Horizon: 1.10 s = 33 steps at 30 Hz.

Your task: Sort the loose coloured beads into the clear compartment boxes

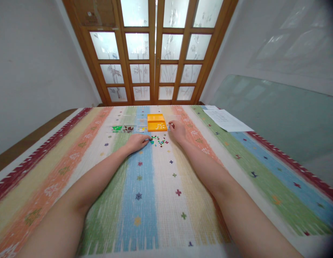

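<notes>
A loose pile of tiny green, blue, red and dark pieces point(159, 141) lies on the striped tablecloth. My left hand point(137, 142) rests at the pile's left edge, fingertips pressed together; whatever they pinch is too small to name. Just right of the orange box point(155, 117), my right hand point(178, 131) has thumb and forefinger closed in a pinch, and I cannot make out what is in it. Small white pieces point(161, 126) sit in the box's near part. Clear compartments to its left hold green pieces point(117, 128), dark brown pieces point(128, 129) and yellow and white ones point(142, 129).
Printed paper sheets point(225, 119) lie at the table's far right. The striped tablecloth point(145, 229) covers the table. Behind stand wooden doors with glass panes point(155, 61). A pale glass panel point(279, 118) leans along the right wall.
</notes>
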Tool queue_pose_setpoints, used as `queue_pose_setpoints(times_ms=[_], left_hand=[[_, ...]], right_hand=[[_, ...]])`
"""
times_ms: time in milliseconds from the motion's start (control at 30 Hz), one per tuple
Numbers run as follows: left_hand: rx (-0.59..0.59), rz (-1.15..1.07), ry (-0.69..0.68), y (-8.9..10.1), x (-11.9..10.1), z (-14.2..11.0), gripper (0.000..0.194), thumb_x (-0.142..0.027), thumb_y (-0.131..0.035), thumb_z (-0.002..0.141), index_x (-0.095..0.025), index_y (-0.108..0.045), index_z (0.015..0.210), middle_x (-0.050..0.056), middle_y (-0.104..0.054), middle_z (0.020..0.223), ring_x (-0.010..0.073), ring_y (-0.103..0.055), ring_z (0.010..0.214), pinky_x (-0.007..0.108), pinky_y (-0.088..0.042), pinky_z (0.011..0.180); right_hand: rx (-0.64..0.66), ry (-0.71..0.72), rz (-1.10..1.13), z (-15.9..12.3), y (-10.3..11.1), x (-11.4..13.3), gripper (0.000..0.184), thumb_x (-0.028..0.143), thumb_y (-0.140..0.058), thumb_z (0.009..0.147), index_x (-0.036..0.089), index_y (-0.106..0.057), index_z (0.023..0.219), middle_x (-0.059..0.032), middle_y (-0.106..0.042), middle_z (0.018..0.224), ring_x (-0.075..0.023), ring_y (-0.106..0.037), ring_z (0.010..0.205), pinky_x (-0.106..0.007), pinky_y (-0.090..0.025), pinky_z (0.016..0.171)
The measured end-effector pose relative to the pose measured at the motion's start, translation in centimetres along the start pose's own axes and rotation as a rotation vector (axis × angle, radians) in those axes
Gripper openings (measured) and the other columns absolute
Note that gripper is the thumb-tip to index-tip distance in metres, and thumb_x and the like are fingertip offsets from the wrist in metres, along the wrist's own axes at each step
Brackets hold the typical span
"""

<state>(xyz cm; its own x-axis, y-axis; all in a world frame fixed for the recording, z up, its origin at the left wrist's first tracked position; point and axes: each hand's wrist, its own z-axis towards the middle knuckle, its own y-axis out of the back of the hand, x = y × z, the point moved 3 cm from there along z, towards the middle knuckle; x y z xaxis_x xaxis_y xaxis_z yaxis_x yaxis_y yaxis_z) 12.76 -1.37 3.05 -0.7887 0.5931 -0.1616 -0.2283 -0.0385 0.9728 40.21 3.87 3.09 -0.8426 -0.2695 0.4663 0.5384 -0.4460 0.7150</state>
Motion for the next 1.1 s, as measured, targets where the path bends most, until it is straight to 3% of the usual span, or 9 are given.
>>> queue_pose_setpoints(times_ms=[200, 400, 533, 700, 967, 1100], left_hand=[[-0.012, 0.028, 0.041, 0.0, 0.2, 0.1, 0.031, -0.031, -0.056, 0.100, -0.030, -0.079, 0.121, 0.006, -0.081, 0.106, 0.0270, -0.073, 0.101, 0.034, -0.051, 0.088], [-0.012, 0.023, 0.088, 0.4, 0.1, 0.0, 0.029, -0.034, -0.056, 0.100, -0.029, -0.079, 0.117, 0.006, -0.080, 0.097, 0.0265, -0.073, 0.094, 0.033, -0.050, 0.085], [-0.010, -0.001, 0.048, 0.2, -0.5, 0.0, 0.032, -0.035, -0.056, 0.101, -0.029, -0.078, 0.124, 0.006, -0.080, 0.102, 0.0263, -0.073, 0.097, 0.034, -0.051, 0.088], [-0.024, 0.020, 0.028, -0.3, -0.6, 0.0, 0.038, -0.036, -0.054, 0.104, -0.030, -0.075, 0.134, 0.008, -0.081, 0.114, 0.0278, -0.074, 0.103, 0.035, -0.052, 0.092], [-0.012, 0.041, 0.028, 0.0, -0.1, -0.1, 0.032, -0.035, -0.055, 0.101, -0.030, -0.080, 0.121, 0.006, -0.081, 0.104, 0.0264, -0.075, 0.097, 0.033, -0.052, 0.087], [-0.026, 0.029, 0.035, 0.1, -0.4, -0.1, 0.034, -0.035, -0.056, 0.101, -0.030, -0.078, 0.126, 0.006, -0.081, 0.105, 0.0269, -0.075, 0.098, 0.033, -0.052, 0.087]], right_hand=[[0.038, 0.106, -0.010, -0.4, -0.6, 1.2, 0.024, 0.020, -0.056, 0.098, 0.021, -0.078, 0.109, -0.0103, -0.077, 0.107, -0.0272, -0.065, 0.102, -0.039, -0.047, 0.092], [0.159, 0.243, -0.007, -1.2, -1.4, 2.8, 0.022, 0.018, -0.060, 0.097, 0.022, -0.078, 0.108, -0.0093, -0.078, 0.109, -0.0264, -0.066, 0.105, -0.038, -0.045, 0.097], [0.201, 0.312, -0.009, -1.7, -1.7, 3.9, 0.022, 0.017, -0.059, 0.099, 0.021, -0.078, 0.108, -0.0096, -0.078, 0.110, -0.0261, -0.066, 0.105, -0.037, -0.044, 0.097], [0.193, 0.324, -0.012, -1.8, -1.6, 3.9, 0.021, 0.017, -0.059, 0.099, 0.020, -0.078, 0.108, -0.0097, -0.079, 0.110, -0.0260, -0.067, 0.105, -0.037, -0.045, 0.096], [0.179, 0.358, -0.012, -1.8, -2.0, 3.8, 0.018, 0.017, -0.062, 0.099, 0.021, -0.079, 0.104, -0.0093, -0.079, 0.106, -0.0257, -0.067, 0.100, -0.036, -0.045, 0.092], [0.183, 0.363, -0.015, -1.9, -2.1, 4.0, 0.018, 0.017, -0.062, 0.099, 0.021, -0.079, 0.104, -0.0094, -0.079, 0.104, -0.0257, -0.066, 0.099, -0.036, -0.044, 0.091]])
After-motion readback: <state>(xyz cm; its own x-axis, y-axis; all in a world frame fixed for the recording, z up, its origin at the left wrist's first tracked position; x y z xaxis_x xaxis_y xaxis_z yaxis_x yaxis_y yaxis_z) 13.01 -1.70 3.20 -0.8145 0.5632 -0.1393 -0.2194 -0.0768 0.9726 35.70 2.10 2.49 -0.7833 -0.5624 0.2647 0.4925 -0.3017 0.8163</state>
